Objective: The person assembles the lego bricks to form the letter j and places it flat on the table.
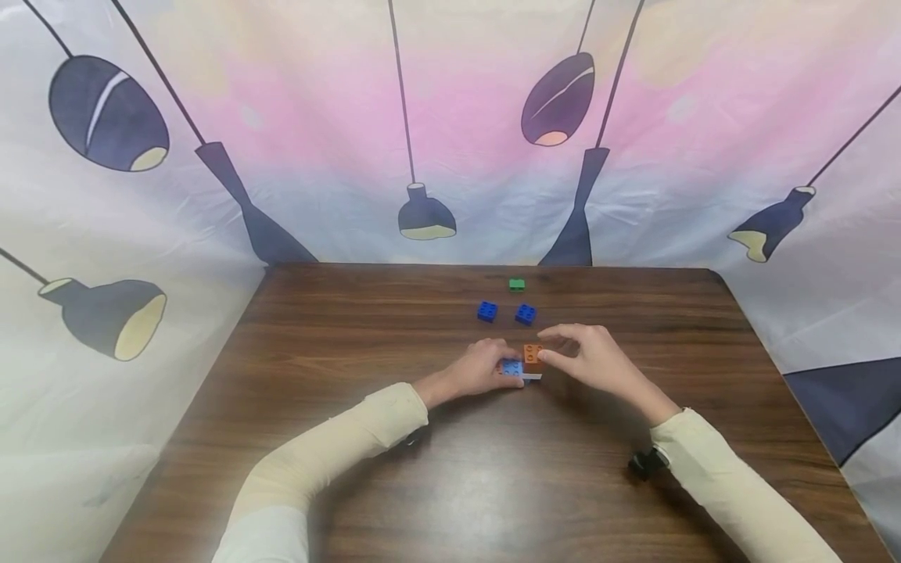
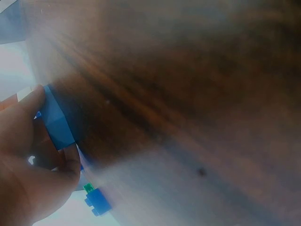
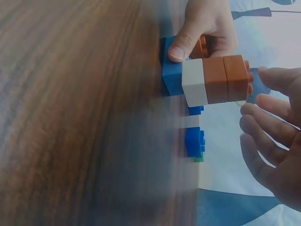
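Note:
My left hand (image 1: pixel 482 367) pinches a light blue brick (image 2: pixel 57 120) on the table, thumb along its near side in the left wrist view. On this base stands a stack: a white brick (image 3: pixel 193 82) with two orange bricks (image 3: pixel 226 79) above it in the right wrist view. Another orange brick (image 3: pixel 199 49) shows partly behind the left thumb. Beside the stack's top, my right hand (image 1: pixel 598 360) is held with its fingers spread and loosely bent. A gap separates its fingertips from the top orange brick in the right wrist view, so it grips nothing.
Two dark blue bricks, one on the left (image 1: pixel 487 311) and one on the right (image 1: pixel 525 314), lie beyond the hands. Farther back is a small green brick (image 1: pixel 517 285). The brown wooden table (image 1: pixel 352 313) ends at a printed cloth backdrop (image 1: pixel 317 156).

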Available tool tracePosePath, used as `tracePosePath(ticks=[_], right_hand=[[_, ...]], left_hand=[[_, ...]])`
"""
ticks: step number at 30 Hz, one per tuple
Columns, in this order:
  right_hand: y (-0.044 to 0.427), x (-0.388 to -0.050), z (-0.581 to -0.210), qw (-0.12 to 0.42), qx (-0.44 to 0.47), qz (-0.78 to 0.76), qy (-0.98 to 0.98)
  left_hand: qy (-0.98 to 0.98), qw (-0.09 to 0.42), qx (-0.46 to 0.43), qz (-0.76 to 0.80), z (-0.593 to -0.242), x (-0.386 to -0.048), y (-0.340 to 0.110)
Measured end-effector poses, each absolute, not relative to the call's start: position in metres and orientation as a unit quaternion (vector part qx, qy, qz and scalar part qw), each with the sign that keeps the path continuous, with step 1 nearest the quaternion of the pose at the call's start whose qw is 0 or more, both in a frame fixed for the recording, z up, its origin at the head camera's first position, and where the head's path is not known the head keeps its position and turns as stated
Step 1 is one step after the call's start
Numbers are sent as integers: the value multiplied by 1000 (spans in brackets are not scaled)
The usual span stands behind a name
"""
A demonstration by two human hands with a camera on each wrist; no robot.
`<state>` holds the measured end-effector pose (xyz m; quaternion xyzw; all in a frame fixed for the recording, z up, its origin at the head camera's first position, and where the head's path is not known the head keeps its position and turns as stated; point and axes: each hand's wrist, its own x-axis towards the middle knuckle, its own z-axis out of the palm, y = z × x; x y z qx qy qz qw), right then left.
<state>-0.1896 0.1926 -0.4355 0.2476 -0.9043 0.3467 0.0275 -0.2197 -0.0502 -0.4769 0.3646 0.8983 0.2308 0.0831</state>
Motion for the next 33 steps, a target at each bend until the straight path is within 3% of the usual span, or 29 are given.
tracePosePath(ticks=[17, 33], right_hand=[[202, -224, -444, 56, 200, 345, -916], [188, -255, -462, 16, 145, 363, -920]], left_hand=[[900, 85, 362, 227, -475, -219, -49], [901, 86, 362, 222, -473, -219, -49]])
